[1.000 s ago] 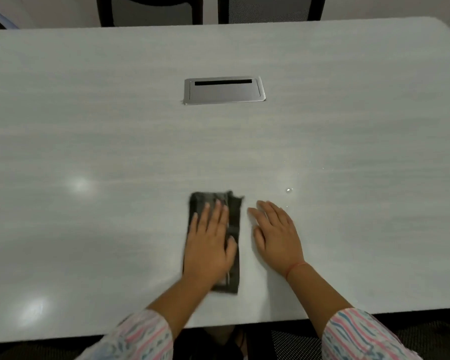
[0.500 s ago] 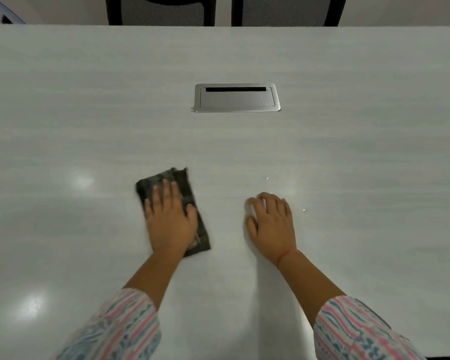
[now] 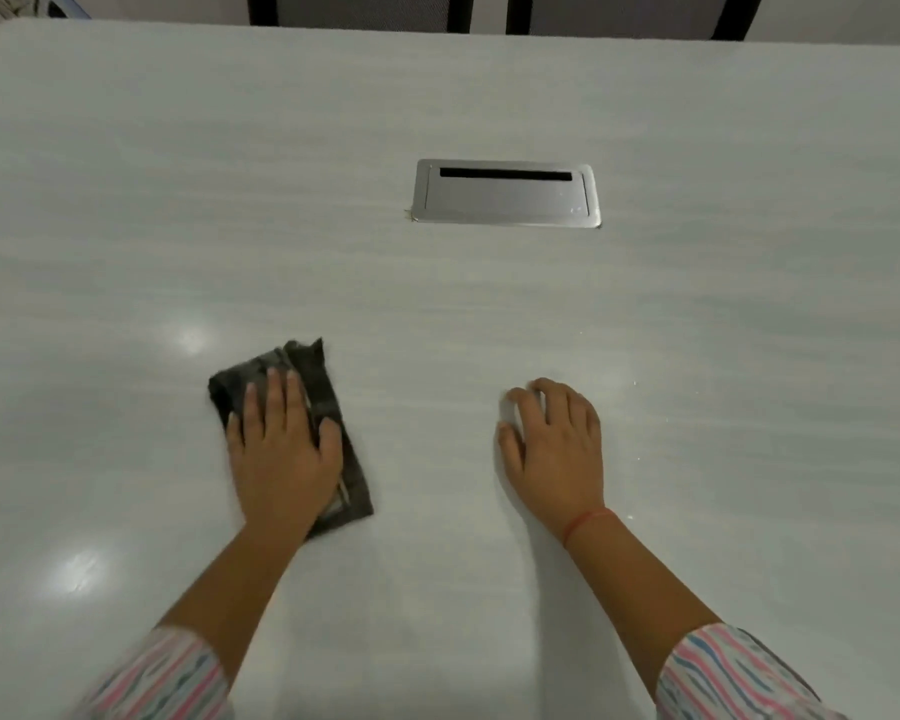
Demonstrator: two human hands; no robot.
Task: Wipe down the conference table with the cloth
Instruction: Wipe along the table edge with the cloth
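Note:
A dark grey folded cloth (image 3: 313, 379) lies on the pale conference table (image 3: 489, 304), left of centre. My left hand (image 3: 281, 449) presses flat on the cloth with straight fingers and covers its middle. My right hand (image 3: 557, 449) rests palm down on the bare tabletop to the right, its fingers slightly bent, well apart from the cloth and holding nothing.
A silver cable hatch (image 3: 505, 193) with a dark slot is set into the table beyond my hands. Two dark chair backs (image 3: 489, 13) stand at the far edge. Small bright specks (image 3: 635, 383) lie on the table right of my right hand.
My left hand has slid the cloth to the left and turned it at an angle. My right hand has stayed on the table, its fingers bending a little.

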